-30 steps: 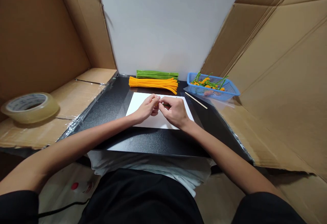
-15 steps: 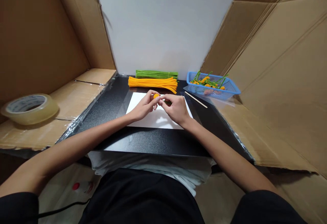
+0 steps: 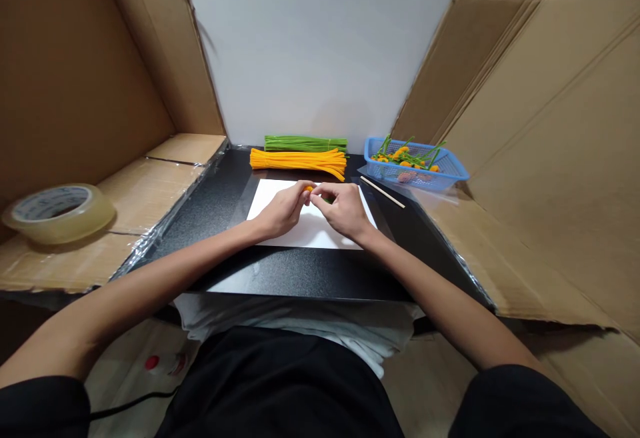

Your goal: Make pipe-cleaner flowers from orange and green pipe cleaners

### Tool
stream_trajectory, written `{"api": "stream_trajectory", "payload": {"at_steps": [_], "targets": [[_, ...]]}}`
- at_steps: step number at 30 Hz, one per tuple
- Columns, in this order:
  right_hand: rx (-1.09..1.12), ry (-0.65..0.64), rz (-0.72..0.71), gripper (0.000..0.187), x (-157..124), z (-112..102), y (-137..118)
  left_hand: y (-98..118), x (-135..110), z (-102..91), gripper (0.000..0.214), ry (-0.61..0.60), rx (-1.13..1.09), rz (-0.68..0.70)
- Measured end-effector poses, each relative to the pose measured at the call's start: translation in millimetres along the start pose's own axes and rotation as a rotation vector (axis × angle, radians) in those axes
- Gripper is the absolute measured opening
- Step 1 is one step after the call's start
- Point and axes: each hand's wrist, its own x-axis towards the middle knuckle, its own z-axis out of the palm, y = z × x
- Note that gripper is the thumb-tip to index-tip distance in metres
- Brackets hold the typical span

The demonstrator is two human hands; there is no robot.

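Over a white sheet of paper [image 3: 300, 237], both my hands meet at the fingertips around a small orange pipe-cleaner piece [image 3: 309, 189]. My left hand [image 3: 286, 209] is closed on it, its fingers curled over and hiding most of it. My right hand [image 3: 344, 209] pinches at its right side with thumb and forefinger. A bit of green pipe cleaner [image 3: 329, 200] shows beneath the right fingers; whether it joins the orange piece is hidden. Behind the paper lie a bundle of orange pipe cleaners [image 3: 297, 163] and a bundle of green ones [image 3: 305, 143].
A blue basket [image 3: 453, 170] at the back right holds several orange-and-green pipe-cleaner pieces. In front of it lies a thin wooden stick [image 3: 383, 192]. A roll of clear tape [image 3: 95, 215] rests on cardboard at left. Cardboard walls [image 3: 550, 138] flank the black table [image 3: 280, 271].
My left fingers have closed further over the orange piece, so less of it shows. My right hand stays pinched beside it. The view has shifted slightly.
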Motion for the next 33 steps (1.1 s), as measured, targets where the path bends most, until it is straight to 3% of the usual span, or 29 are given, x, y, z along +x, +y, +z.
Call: {"api": "stream_trajectory", "payload": {"at_steps": [4, 10, 19, 21, 25, 27, 33], "targets": [[0.073, -0.049, 0.043, 0.020, 2, -4, 1, 0, 2, -3.4, 0.031, -0.038, -0.071, -0.019], [0.126, -0.107, 0.042, 0.020, 6, -6, 2, 4, 4, -6.3, 0.039, -0.087, -0.189, -0.158], [-0.055, -0.103, 0.006, 0.016, 9, -25, 21, 4, 10, -17.5, 0.041, -0.126, -0.479, -0.398], [-0.074, -0.082, -0.018, 0.014, 10, -30, 23, 2, 10, -18.6, 0.038, -0.149, -0.405, -0.370], [-0.079, -0.130, -0.125, 0.014, 10, -32, 22, 4, 8, -17.6, 0.027, -0.145, -0.122, -0.092], [-0.102, -0.160, -0.164, 0.014, 9, -32, 20, 5, 8, -16.6, 0.020, -0.108, -0.040, -0.027], [-0.257, -0.059, -0.191, 0.037, 12, -41, 24, 0, 8, -17.4, 0.011, -0.070, 0.023, -0.167]]}}
